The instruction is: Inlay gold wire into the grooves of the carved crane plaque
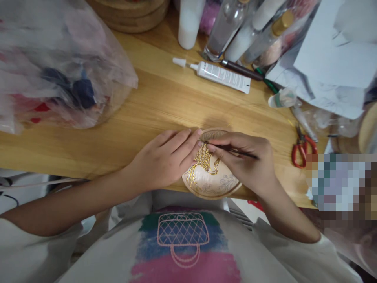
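Observation:
A round, pale wooden disc (pixel 208 184) lies by the table's front edge. Gold wire lines (pixel 203 159) on it form a crane-like bird, and drawn grey waves and clouds show on its lower part. Across the disc's left side rests my left hand (pixel 167 157), fingers stretched out and nothing visibly gripped; its fingertips are close to the tool's tip. My right hand (pixel 247 157) is closed round dark, slim tweezers (pixel 235 150), whose points meet the disc near the top of the gold pattern. Whether the points hold a bit of wire is too small to tell.
A white glue tube (pixel 224 76) lies beyond the disc, beside a dark-handled pen-like tool (pixel 243 70). Bottles (pixel 225 27) stand behind. Red-handled pliers (pixel 301 151) and papers (pixel 332 51) are at right. A clear plastic bag (pixel 64 70) fills the left.

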Motion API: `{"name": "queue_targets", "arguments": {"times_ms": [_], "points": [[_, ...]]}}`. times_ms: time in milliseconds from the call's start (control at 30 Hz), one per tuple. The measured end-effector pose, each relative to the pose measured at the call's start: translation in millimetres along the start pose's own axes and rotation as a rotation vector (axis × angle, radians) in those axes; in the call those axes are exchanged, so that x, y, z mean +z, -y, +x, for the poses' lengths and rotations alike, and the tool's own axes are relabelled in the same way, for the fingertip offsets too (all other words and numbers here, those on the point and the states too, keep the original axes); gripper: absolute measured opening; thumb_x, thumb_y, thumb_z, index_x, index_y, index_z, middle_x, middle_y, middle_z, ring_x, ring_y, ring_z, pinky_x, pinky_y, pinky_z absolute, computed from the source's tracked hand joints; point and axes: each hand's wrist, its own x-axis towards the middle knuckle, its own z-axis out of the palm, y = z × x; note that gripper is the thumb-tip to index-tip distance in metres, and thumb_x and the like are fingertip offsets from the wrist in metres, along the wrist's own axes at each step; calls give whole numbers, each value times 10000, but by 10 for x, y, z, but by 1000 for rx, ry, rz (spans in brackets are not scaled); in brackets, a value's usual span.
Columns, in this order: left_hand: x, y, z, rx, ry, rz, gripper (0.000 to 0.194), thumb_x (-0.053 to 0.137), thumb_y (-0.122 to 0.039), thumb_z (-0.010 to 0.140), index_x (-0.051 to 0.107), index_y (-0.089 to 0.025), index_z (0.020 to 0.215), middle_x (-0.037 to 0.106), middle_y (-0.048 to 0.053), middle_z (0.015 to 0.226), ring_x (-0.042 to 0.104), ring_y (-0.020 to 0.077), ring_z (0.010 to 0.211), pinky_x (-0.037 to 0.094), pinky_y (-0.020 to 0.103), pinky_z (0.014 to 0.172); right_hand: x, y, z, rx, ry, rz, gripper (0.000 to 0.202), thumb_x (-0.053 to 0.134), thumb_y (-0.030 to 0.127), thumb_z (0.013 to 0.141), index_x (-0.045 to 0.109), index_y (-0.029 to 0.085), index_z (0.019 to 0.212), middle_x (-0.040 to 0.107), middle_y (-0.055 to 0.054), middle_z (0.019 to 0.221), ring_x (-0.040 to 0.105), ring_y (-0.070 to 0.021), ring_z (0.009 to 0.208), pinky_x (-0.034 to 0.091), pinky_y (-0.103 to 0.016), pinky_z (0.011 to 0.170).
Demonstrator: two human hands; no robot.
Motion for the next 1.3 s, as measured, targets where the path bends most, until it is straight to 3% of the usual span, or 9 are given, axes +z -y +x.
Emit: {"name": "queue_targets", "arguments": {"times_ms": [167,367,567,800,1133,1200,1300], "points": [[3,5,3,-11,-21,-77,279,500,-199,993,663,-62,1173,674,171,1283,685,259,1112,567,356,843,19,37,12,13,-21,3,91,709,170,851,764,233,886,787,-4,869,743,-156,766,635,-291,728],[14,2,7,-22,-10,-66,286,468,-230,1015,669,-110,1180,678,130,1291,659,234,1164,550,341,900,57,70,19,45,-32,-20,57,706,182,854,755,208,840,775,3,806,714,-140,706,588,-271,673],[15,6,-7,-34,-35,-101,304,478,-228,1007,654,-61,1190,680,157,1275,665,256,1117,541,360,862,89,151,57,54,-41,-64,89,693,147,845,751,191,795,763,14,749,656,-102,617,497,-226,580],[64,-21,-26,-65,-77,-100,318,472,-228,1007,651,-49,1199,687,141,1263,651,261,1121,530,358,870,130,266,144,192,-95,-64,130,683,106,765,714,163,653,699,8,608,593,-93,528,450,-219,530],[108,-50,-59,-87,-123,-88,307,540,-228,967,658,-64,1197,686,128,1250,633,261,1126,514,355,895,274,287,177,498,-230,22,147,695,116,710,644,174,584,630,-7,513,559,-127,466,423,-269,479],[109,-46,-57,-89,-106,-94,322,557,-219,952,644,-62,1220,681,131,1253,628,266,1131,513,361,894,221,277,170,479,-207,29,117,725,172,711,654,174,619,634,-4,529,556,-124,464,433,-271,478],[112,-44,-56,-88,-88,-98,314,562,-204,939,646,-70,1210,677,132,1251,629,271,1122,514,369,883,38,261,145,317,-162,-53,141,746,285,727,669,175,684,645,2,579,559,-124,507,438,-267,501]]}}
